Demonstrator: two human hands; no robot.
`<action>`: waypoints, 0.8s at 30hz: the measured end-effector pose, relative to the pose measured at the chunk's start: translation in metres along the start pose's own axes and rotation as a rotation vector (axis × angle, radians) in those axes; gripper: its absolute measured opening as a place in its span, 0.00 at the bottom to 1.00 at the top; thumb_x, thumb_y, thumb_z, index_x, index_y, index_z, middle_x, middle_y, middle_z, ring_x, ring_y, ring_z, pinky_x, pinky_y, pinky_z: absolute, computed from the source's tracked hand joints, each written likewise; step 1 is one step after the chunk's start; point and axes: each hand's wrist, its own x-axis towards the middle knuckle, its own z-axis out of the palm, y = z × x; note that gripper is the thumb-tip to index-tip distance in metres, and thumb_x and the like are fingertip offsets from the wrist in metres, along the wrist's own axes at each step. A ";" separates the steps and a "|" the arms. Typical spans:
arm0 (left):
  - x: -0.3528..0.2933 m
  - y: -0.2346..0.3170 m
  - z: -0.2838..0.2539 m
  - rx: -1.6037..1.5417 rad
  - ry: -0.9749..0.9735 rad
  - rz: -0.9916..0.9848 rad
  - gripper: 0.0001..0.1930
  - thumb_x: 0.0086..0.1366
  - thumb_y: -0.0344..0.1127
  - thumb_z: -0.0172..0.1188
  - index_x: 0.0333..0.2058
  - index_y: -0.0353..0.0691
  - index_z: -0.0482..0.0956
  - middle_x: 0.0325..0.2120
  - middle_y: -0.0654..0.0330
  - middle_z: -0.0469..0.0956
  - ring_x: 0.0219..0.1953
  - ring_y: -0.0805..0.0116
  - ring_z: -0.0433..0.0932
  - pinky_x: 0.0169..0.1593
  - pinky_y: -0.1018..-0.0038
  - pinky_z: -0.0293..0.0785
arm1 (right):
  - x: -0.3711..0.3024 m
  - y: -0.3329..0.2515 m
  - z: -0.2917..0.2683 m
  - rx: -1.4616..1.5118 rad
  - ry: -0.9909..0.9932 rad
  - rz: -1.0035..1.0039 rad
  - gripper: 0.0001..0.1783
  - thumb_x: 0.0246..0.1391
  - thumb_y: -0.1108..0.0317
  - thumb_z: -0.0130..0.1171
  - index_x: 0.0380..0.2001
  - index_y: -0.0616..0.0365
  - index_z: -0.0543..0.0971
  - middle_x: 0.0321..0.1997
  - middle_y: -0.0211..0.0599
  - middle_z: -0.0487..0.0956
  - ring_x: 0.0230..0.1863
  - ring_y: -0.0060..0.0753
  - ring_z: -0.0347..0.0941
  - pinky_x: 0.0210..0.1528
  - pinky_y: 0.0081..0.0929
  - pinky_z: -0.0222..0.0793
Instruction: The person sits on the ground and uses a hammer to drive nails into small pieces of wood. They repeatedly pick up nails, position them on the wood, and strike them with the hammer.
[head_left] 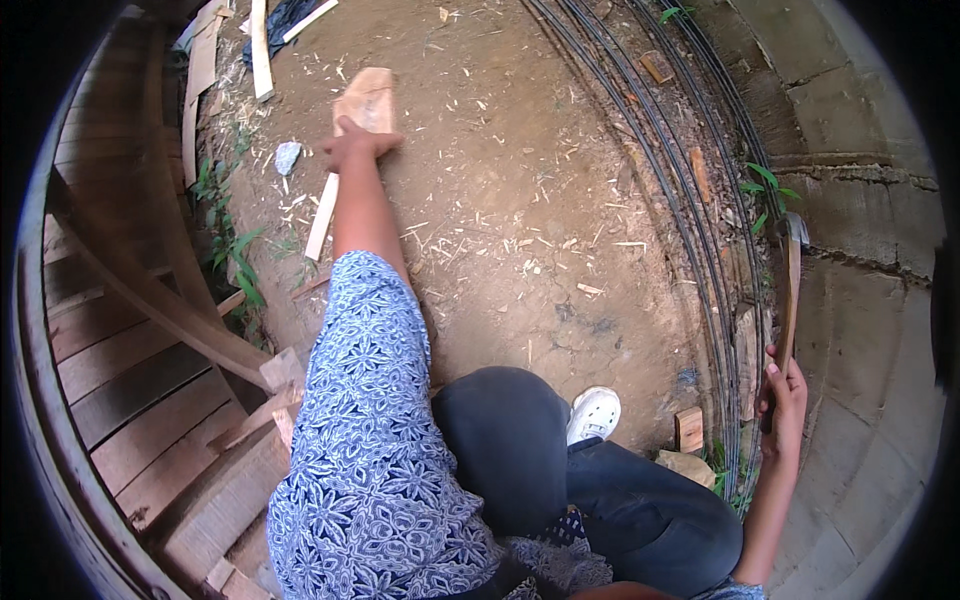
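At four o'clock the right hand is closed round a hatchet, handle running toward twelve; far off at eleven, the left hand presses flat on a wood block on the dirt ground

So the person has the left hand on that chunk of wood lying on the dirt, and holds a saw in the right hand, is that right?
Not quite. The head view shows a hatchet, not a saw, in the right hand: a wooden handle with a metal head at the top. The rest holds: the left hand rests on the wood block on the dirt ground.
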 end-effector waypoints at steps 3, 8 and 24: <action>-0.031 0.004 -0.004 0.128 -0.062 0.131 0.65 0.43 0.65 0.76 0.74 0.57 0.45 0.69 0.40 0.57 0.70 0.44 0.59 0.66 0.49 0.63 | 0.003 -0.010 0.005 0.004 -0.053 -0.023 0.20 0.64 0.65 0.60 0.56 0.60 0.76 0.24 0.17 0.67 0.17 0.10 0.60 0.17 0.14 0.56; -0.057 -0.014 0.019 0.068 0.001 0.157 0.66 0.43 0.61 0.77 0.74 0.55 0.42 0.69 0.38 0.54 0.69 0.41 0.59 0.68 0.48 0.61 | 0.014 -0.012 0.012 0.008 -0.136 -0.103 0.19 0.64 0.65 0.60 0.56 0.60 0.77 0.25 0.16 0.66 0.19 0.08 0.59 0.19 0.12 0.56; -0.309 -0.043 -0.008 0.177 0.028 0.909 0.66 0.36 0.61 0.80 0.70 0.49 0.51 0.64 0.34 0.58 0.68 0.34 0.58 0.66 0.50 0.66 | -0.075 -0.044 0.035 0.474 -0.498 -0.298 0.22 0.70 0.61 0.54 0.59 0.64 0.72 0.26 0.20 0.63 0.18 0.10 0.57 0.17 0.13 0.53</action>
